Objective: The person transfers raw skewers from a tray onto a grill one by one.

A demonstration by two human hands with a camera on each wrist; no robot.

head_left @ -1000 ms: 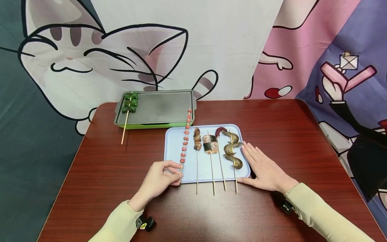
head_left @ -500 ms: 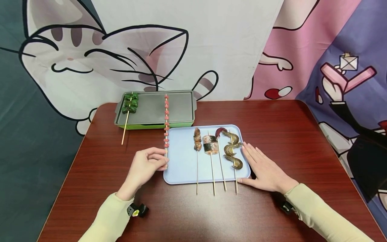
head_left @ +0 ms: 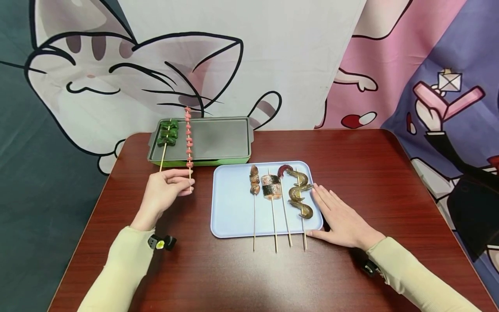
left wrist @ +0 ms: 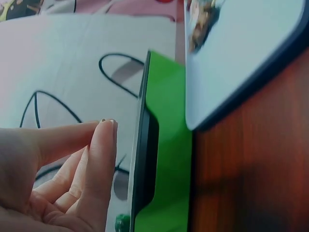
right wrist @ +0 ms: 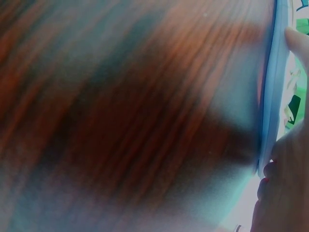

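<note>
In the head view my left hand [head_left: 165, 190] pinches the bare lower stick of a skewer of small pink slices [head_left: 189, 138]. That skewer stands up in front of the grey-topped, green-sided grill tray [head_left: 222, 138], overlapping it in this view. A green pepper skewer [head_left: 167, 133] lies at the grill tray's left end, its stick reaching close to my left hand. In the left wrist view thumb and fingertips meet beside the green side wall [left wrist: 169, 130]. My right hand [head_left: 345, 219], fingers straight, rests at the right edge of the light blue tray [head_left: 231, 212].
Several skewers lie on the blue tray, sticks jutting past its front edge: brown meat pieces [head_left: 254, 180], a fish chunk [head_left: 271, 186], a dark red tentacle [head_left: 284, 168] and shrimp [head_left: 300, 193]. The brown wooden table [head_left: 249, 277] ends at a printed cloth [head_left: 296, 65] behind.
My left hand has lifted the pink-slice skewer off the blue tray and carried it left and forward to the grill tray's front. My right hand has stayed in place.
</note>
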